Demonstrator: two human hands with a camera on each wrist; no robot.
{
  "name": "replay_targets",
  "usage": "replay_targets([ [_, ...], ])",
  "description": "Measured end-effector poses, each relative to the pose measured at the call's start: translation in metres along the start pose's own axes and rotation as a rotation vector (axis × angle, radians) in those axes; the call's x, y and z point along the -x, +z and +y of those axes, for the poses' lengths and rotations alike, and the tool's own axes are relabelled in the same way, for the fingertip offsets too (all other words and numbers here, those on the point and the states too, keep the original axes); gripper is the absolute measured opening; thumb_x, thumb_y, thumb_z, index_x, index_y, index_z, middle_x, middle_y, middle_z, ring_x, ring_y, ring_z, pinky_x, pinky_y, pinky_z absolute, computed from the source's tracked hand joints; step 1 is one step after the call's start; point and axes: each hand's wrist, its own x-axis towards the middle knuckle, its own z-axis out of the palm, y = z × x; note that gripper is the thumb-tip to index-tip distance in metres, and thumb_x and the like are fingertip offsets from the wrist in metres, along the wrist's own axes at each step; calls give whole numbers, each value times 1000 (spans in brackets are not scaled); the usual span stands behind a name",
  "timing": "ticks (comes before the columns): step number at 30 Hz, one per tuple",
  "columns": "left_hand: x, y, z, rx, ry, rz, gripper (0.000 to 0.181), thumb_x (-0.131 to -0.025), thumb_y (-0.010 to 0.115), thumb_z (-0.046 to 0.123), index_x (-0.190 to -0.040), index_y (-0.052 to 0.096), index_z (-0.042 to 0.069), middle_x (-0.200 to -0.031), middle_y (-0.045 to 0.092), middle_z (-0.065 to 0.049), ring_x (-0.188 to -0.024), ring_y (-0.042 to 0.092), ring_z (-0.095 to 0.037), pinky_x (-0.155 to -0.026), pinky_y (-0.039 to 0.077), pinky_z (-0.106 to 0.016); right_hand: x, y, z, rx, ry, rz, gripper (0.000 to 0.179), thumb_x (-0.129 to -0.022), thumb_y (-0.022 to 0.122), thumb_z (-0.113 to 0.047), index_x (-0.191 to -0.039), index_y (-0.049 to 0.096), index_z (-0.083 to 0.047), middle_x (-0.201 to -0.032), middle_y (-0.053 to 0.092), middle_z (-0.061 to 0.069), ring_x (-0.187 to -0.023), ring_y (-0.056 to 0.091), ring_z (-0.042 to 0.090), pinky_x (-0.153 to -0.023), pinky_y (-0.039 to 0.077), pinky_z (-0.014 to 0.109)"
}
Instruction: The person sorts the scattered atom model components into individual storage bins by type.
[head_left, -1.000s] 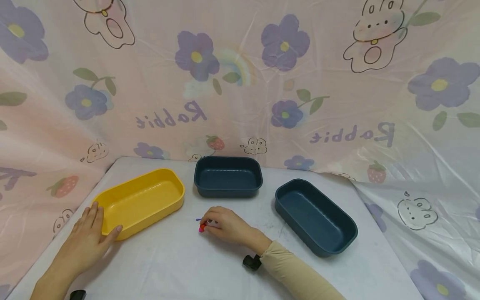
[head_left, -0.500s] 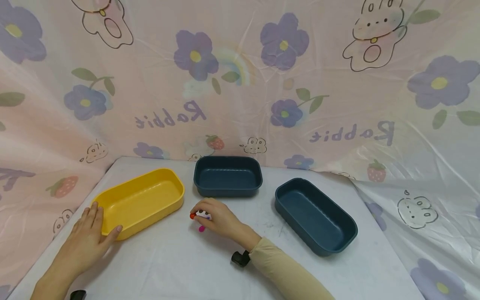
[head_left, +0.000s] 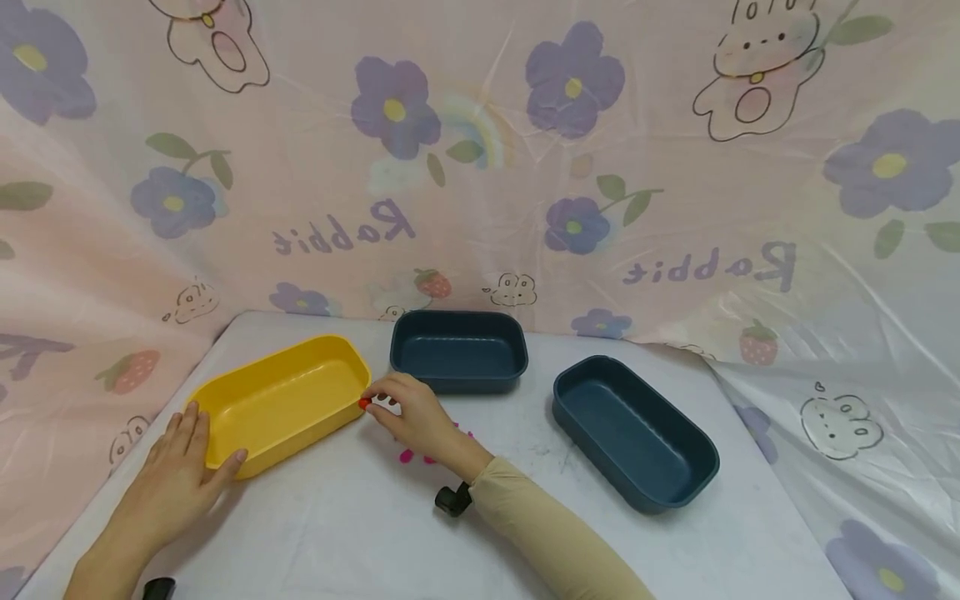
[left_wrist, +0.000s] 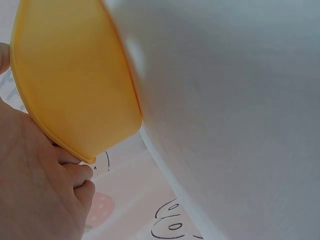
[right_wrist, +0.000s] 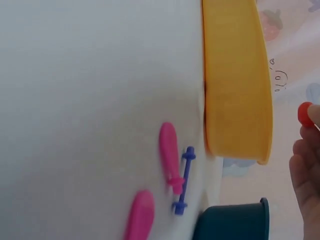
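Observation:
My left hand [head_left: 168,479] rests on the near left corner of a yellow tray [head_left: 330,429], its fingers straight along the rim. In the left wrist view the fingers [left_wrist: 75,175] lie against the tray's edge. My right hand [head_left: 412,417] pinches a small red piece [right_wrist: 305,114] between thumb and fingertips, at the right end of the yellow tray in the head view. The piece's full shape is hidden by the fingers. Below the right hand, pink paddle-shaped pieces [right_wrist: 170,152] and a thin purple rod with flanged ends [right_wrist: 185,180] lie on the white table.
A dark blue tray [head_left: 459,386] stands at the back, and another dark blue tray [head_left: 615,454] sits angled on the right. A printed curtain [head_left: 480,208] hangs behind the table [head_left: 315,533]. The right forearm partly covers the pink pieces in the head view.
My right hand has lifted the red piece from the table's middle and carried it left and away, to the yellow tray's edge. Pink pieces have come into view. The left hand stays put.

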Motion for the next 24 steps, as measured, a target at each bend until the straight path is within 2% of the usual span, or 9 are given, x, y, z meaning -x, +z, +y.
replay_targets([
  [3, -1, -1, 0, 2, 1, 4, 90, -109, 49, 43, -154, 8, -24, -162, -3, -44, -152, -5, -59, -124, -13, -58, -8, 4, 1, 12, -13, 7, 17, -97, 75, -9, -113, 73, -8, -107, 71, 2, -101, 64, 16, -86, 53, 12],
  [11, 0, -1, 1, 5, -6, -1, 91, -109, 49, 44, -154, 8, -23, -163, -3, -43, -153, -5, -58, -124, -14, -57, -32, 15, 6, 17, 8, -40, 15, -98, 73, -12, -113, 73, -7, -108, 71, 3, -100, 65, 16, -87, 58, 20],
  [18, 0, -2, 2, 2, -13, -8, 91, -109, 49, 45, -154, 9, -24, -162, -3, -43, -152, -5, -58, -124, -13, -58, -54, 20, 8, 87, 35, -97, 15, -101, 72, -19, -114, 74, -12, -106, 69, -1, -97, 62, 12, -84, 49, 8],
  [24, 0, -1, 1, 7, -17, -14, 91, -109, 49, 45, -154, 8, -23, -163, -4, -42, -153, -6, -57, -124, -15, -56, -69, 26, 10, 118, 79, -142, 16, -101, 71, -21, -115, 74, -13, -106, 70, -3, -96, 62, 7, -84, 46, 5],
])
